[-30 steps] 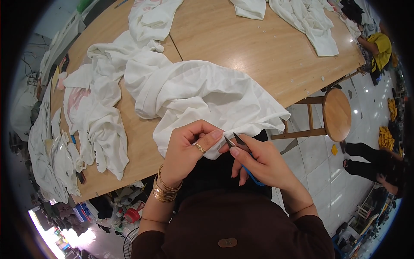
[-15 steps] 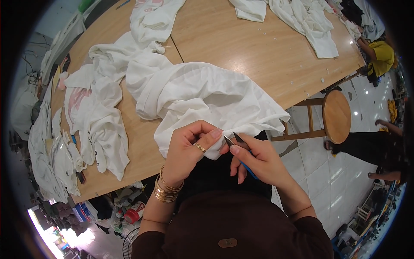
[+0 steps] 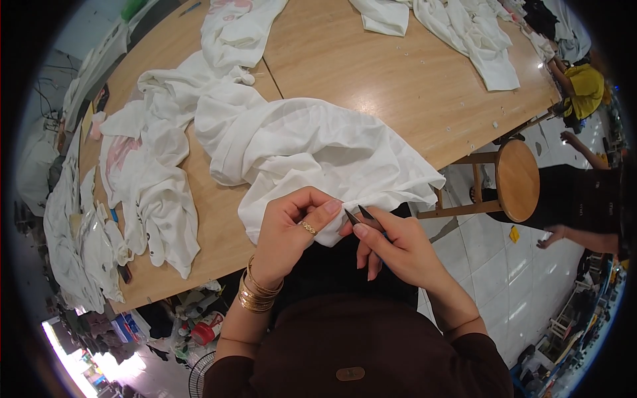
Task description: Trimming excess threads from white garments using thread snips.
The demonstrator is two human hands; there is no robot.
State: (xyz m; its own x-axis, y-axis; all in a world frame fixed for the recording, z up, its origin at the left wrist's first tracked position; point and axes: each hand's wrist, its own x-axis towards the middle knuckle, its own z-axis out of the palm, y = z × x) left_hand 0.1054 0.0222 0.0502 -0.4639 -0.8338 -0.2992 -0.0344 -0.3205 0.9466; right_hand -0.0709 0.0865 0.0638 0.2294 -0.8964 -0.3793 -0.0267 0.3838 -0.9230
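Pinching the hem of a white garment (image 3: 318, 152) at the table's near edge, the left hand (image 3: 292, 232) has its fingers pressed together on the cloth, while the right hand (image 3: 398, 249) grips small thread snips (image 3: 358, 215), blades slightly apart at the fabric. Trimming looks to be under way on this piece; how much of it is finished cannot be told. At nine to eleven o'clock more white garments (image 3: 152, 192) lie heaped on the wooden table (image 3: 391, 79). No containers show. A round stool (image 3: 517, 179) stands at three o'clock.
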